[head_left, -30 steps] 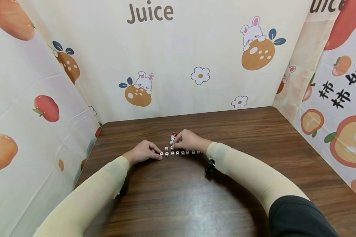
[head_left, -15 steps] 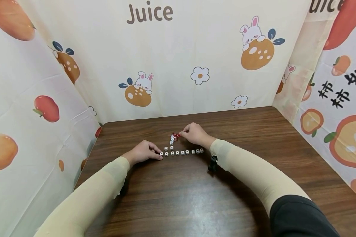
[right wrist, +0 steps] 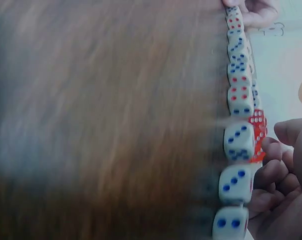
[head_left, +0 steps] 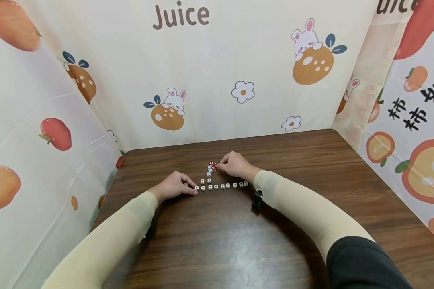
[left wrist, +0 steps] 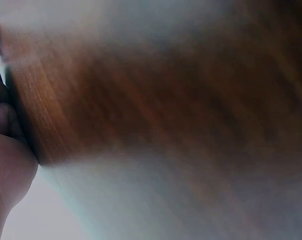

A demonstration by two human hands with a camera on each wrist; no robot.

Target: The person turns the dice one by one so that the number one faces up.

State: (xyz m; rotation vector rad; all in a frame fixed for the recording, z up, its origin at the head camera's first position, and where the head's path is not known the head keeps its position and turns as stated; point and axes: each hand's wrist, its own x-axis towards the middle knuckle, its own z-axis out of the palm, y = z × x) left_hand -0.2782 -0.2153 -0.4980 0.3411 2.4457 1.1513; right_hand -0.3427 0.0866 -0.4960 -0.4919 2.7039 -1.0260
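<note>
White dice [head_left: 222,186] form a long row across the brown table. My left hand [head_left: 175,185] is at the row's left end, thumb and index finger pinching the end die [head_left: 197,188]. Two more white dice [head_left: 209,181] sit just behind that end. Farther back is a small cluster of red dice [head_left: 212,163] and white dice [head_left: 209,174]. At this cluster's right side my right hand [head_left: 235,164] pinches a red die, mostly hidden by the fingertips. The right wrist view shows red dice [right wrist: 258,135] beside the curled fingers, behind the row with blue and red pips.
The wooden table [head_left: 202,233] runs up to a printed cloth backdrop [head_left: 209,112] at the back. More cloth hangs along the left [head_left: 29,180] and the right [head_left: 394,120]. A dark device [head_left: 256,199] is strapped at the right wrist.
My right hand has left the white die behind the row and moved back and right to the red dice, its fingers now at one of them. The left hand stays at the row's end.
</note>
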